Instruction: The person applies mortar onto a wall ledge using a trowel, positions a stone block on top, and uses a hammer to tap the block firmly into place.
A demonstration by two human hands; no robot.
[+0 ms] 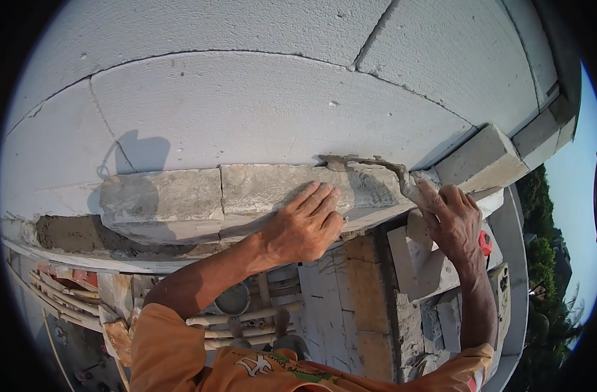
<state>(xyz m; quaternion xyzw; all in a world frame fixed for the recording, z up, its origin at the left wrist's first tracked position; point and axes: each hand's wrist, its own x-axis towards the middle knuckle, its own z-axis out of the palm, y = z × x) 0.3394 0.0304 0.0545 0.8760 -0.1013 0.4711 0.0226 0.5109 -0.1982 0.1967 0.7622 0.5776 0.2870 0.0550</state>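
Observation:
A row of pale blocks lies on a ledge along the foot of a white block wall [246, 108]. My left hand [308, 219] rests on the longer block [259, 186], fingers stretched over its top edge and nothing in its grasp. To its left sits a shorter block [158, 202], with a thin joint between the two. My right hand [450, 212] is closed around the handle of a mortar-smeared trowel [403, 175]. The thin blade reaches leftward along the seam where the longer block meets the wall. Part of the handle is hidden by my fingers.
Wet mortar [66, 232] covers the ledge at left. Loose blocks [488, 160] stand at the right corner, and a red-and-black object [484, 243] lies near my right wrist. Below are bamboo poles [246, 318], a round bucket [232, 299] and a drop to the ground.

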